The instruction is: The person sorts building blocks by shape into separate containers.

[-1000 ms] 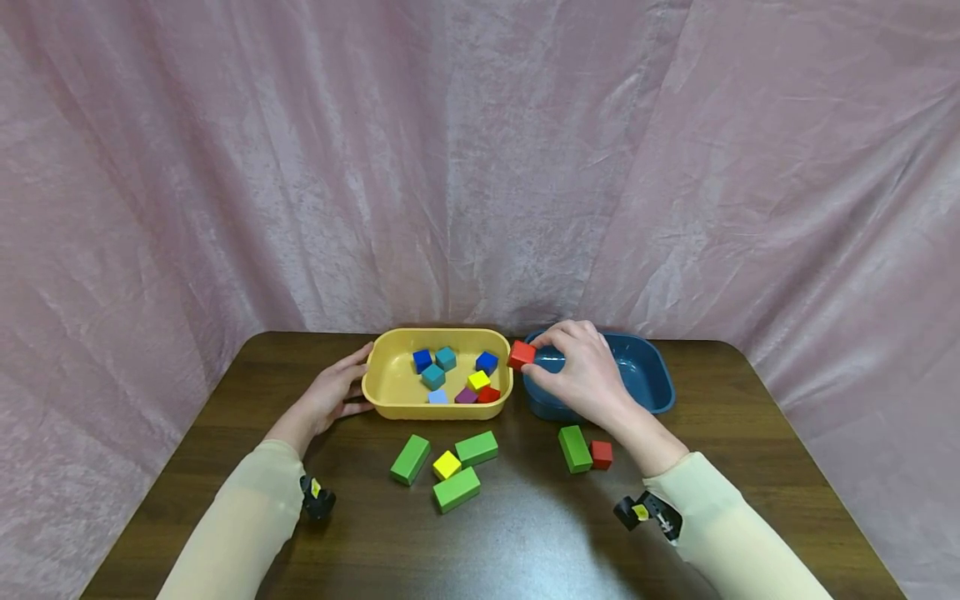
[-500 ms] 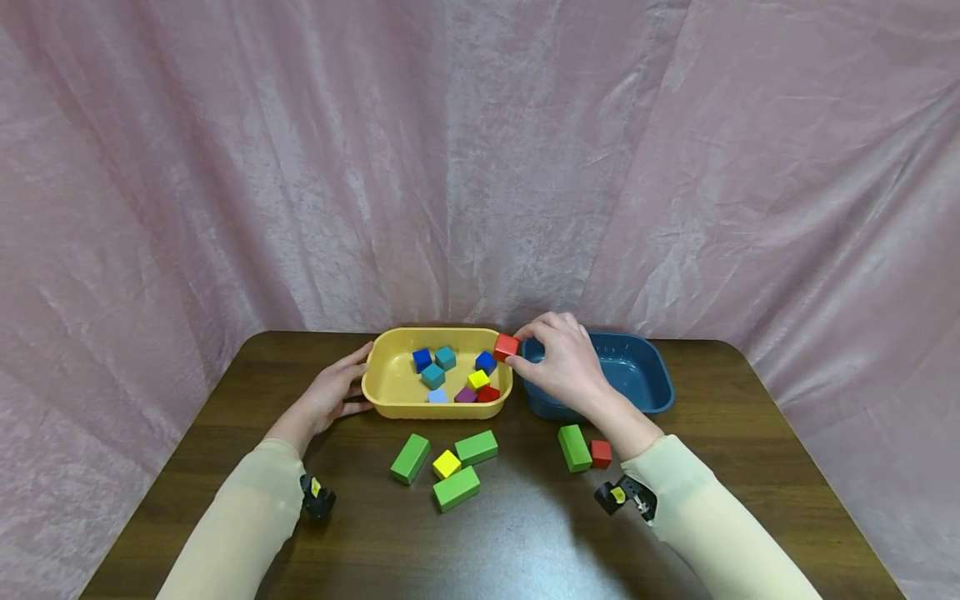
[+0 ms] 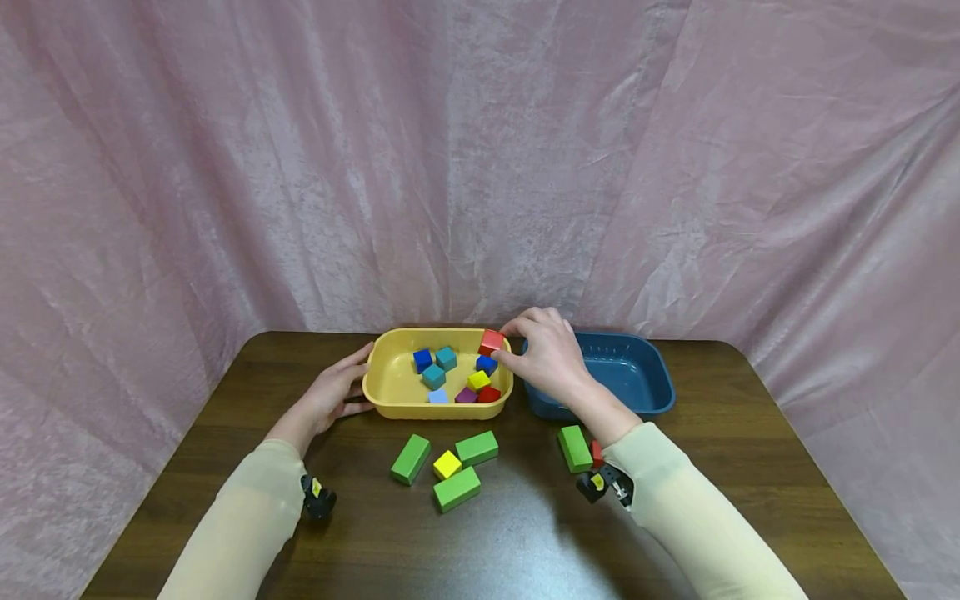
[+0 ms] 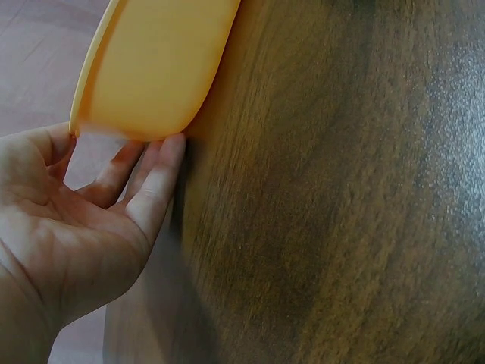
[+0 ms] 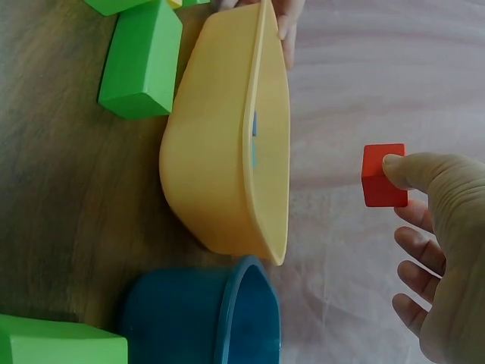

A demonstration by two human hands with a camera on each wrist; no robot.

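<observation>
As the right hand [image 3: 549, 354] shifts leftward, the red cube [image 3: 491, 342] it carries goes from the gap beside the blue tray [image 3: 633, 375] to above the far right corner of the yellow tray [image 3: 390, 371]. Thumb and finger pinch the cube; the right wrist view shows the other fingers loosely bent, clear of it. To judge by that path, the carrying across is nearly done and only letting go is left. The right sleeve [image 3: 697, 500] and its wrist camera [image 3: 603, 483] now hide much of the second red cube [image 3: 596, 454], while the left hand [image 3: 330, 396] has stayed put, its fingers spread and nearly straight, tips touching the yellow tray's end.

Both trays look like smooth moulded plastic, oblong, with rounded corners and a lip round the top. Inside the yellow one lie small, crisp-edged cubes in blue, teal, yellow, purple and red, tilted at odd angles. Nearer the person, green blocks [image 3: 410, 459], longer and flat-faced, lie around a yellow cube [image 3: 447, 465]. Dark wood grain streaks the table [image 3: 525, 533], which carries a pale sheen; behind it hangs a crumpled pink curtain [image 3: 480, 167], velvety in look.
</observation>
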